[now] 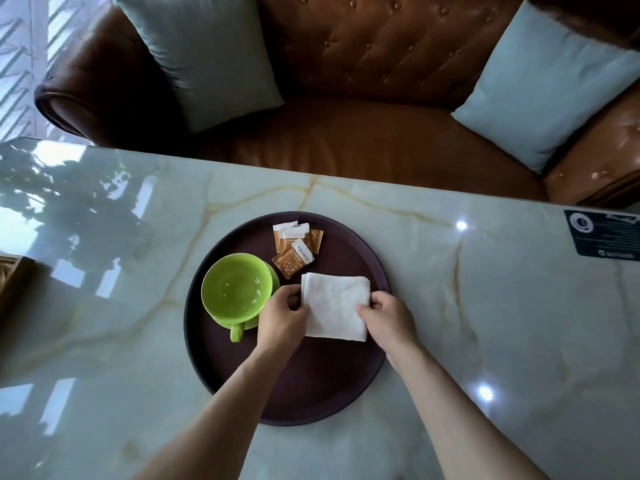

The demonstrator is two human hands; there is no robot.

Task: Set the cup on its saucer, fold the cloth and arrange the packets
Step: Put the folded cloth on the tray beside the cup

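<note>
Both hands are working the cloth (334, 308) on the tray (311, 393). The cloth is lying flat, folded to a rough rectangle, right of the cup (237, 292) and just near of the packets (298, 247).

Left hand (280, 318): fingers curled, pinching the cloth's left edge about midway along it. Right hand (389, 315): fingers curled, pinching the right edge near its middle. Neither is gripping anything else.

Key relation: the cloth is sitting directly between the two hands, its long axis running near-to-far with a slight tilt, far edge toward the packets, near edge toward the person. Both hands are equally close to it, one per long side. Judgement: another fold would be bringing one long edge across to the other, left-to-right or the reverse; either hand is placed to lead.

Cup is sitting on the saucer (273, 277), handle pointing near; that step is looking done. The cup is appearing empty.

Packets are lying far of the cloth, overlapping in a loose heap, not yet lined up. The nearest one is lying just beside the cloth's far-left corner; whether they touch I cannot tell.

Counts:
- cup: 1
- saucer: 1
- cloth: 1
- tray: 1
- packets: 4 as far as I can tell, since overlap is hiding some edges
- hands: 2
</note>
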